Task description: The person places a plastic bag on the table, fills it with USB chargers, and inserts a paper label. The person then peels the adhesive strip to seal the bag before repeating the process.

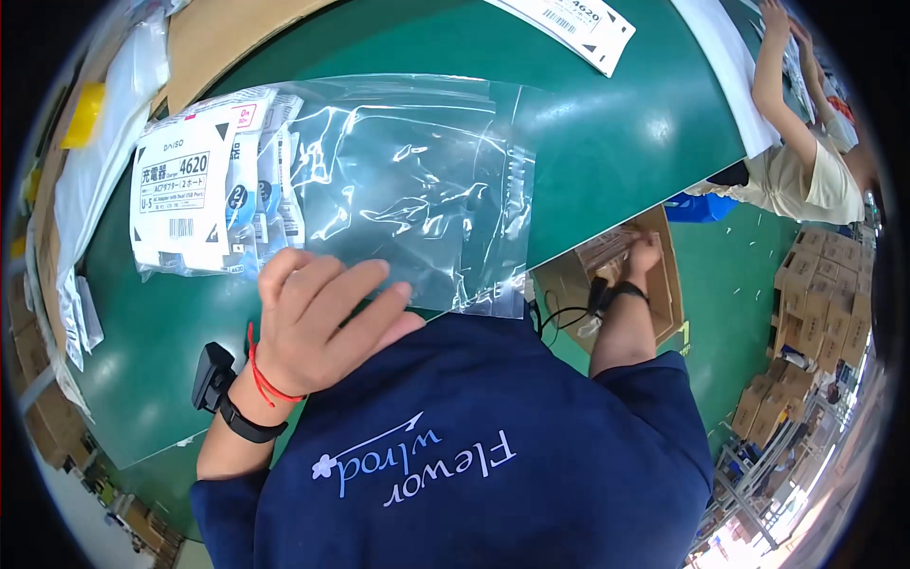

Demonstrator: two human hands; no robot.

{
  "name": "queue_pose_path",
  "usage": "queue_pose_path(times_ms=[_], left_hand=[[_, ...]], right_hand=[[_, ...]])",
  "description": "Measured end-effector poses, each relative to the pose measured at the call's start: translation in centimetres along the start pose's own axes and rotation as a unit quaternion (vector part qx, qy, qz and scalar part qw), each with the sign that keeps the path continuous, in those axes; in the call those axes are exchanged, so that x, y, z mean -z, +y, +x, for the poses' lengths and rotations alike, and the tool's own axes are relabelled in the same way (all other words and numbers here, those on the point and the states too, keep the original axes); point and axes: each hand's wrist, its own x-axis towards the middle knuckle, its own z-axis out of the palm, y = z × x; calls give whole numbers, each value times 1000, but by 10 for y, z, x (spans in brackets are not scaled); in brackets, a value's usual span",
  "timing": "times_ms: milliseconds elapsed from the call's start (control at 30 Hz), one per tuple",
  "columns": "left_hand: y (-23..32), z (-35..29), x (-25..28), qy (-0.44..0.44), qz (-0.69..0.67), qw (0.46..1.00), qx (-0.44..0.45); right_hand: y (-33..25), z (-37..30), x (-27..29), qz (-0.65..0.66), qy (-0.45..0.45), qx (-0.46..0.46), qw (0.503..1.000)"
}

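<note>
A large clear plastic bag point(398, 180) lies flat on the green table, with several white-carded packs point(180, 194) bunched at its left end. The packs carry black print and blue round marks. My left hand point(327, 313) is at the bag's near edge, its fingers apart and loosely bent, with nothing visibly gripped. Off the table's right edge, my right hand point(645, 248) reaches into an open cardboard box point(668, 275). Its fingers are small and partly hidden, so whether they grip anything there cannot be made out.
A white printed sheet point(578, 28) lies at the table's far side. Cardboard and plastic wrap point(114, 133) line the left. Another person's arm point(787, 95) works at the far right, near a blue bin point(700, 207). Stacked cartons point(825, 294) stand on the green floor.
</note>
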Motion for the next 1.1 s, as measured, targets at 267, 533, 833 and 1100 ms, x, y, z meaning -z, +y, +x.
queue_pose_path(times_ms=[267,533,833,1100], left_hand=[[-12,-38,4,26,150,988,32],[-15,-49,6,46,203,974,92],[-3,-66,17,42,168,978,119],[7,-107,30,94,140,966,195]], right_hand=[[-303,45,-25,109,274,344,892],[-502,-83,-155,8,-597,311,739],[-506,-130,-194,-35,-776,170,607],[-487,-155,-158,-27,-643,427,635]])
